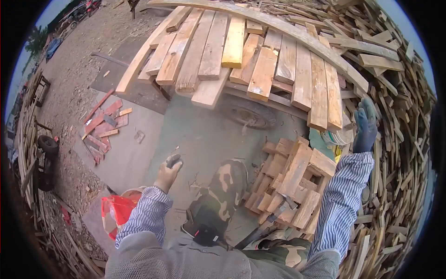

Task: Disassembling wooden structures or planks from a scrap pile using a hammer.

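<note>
Left hand (168, 174): fingers curled, closure unclear. Right hand (365, 124): fingers outstretched beside long board (307, 38), as if steadying it.

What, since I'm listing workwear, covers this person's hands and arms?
Loose sleeves with narrow blue-and-white stripes cover both forearms; grey mesh-like fabric shows above them. The right hand wears a dark blue-grey glove; the one on the left hand looks pale on the back, dark toward its tips.
</note>
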{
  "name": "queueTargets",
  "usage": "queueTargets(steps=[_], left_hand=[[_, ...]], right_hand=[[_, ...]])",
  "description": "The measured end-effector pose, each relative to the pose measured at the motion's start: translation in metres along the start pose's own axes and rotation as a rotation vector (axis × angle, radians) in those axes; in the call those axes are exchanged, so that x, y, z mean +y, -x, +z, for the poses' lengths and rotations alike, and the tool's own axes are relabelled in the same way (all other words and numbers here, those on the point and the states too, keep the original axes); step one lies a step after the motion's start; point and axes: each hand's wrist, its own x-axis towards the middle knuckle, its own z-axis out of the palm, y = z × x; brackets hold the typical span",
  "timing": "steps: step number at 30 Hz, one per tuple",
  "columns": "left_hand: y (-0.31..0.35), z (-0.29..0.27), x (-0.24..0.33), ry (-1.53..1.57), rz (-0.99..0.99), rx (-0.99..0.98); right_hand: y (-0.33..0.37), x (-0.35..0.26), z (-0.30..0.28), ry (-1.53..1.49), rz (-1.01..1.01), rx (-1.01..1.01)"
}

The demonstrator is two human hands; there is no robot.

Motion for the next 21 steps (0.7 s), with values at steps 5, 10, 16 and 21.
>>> queueTargets(steps=[5, 10, 16, 21], left_hand=[[-0.044, -0.042, 0.024, -0.110, 0.130, 0.200], [-0.162, -0.109, 0.059, -0.140, 0.354, 0.488], [-0.282, -0.135, 0.097, -0.030, 0.138, 0.574], [-0.319, -0.127, 0.117, -0.119, 0.140, 0.721]], right_hand=[[0.117, -0.004, 0.118, 0.441, 0.157, -0.282], [0.091, 0.028, 0.180, 0.419, 0.089, -0.379], [0.015, 0.090, 0.289, 0.694, -0.194, -0.483], [-0.010, 0.149, 0.322, 0.918, -0.201, -0.525]])
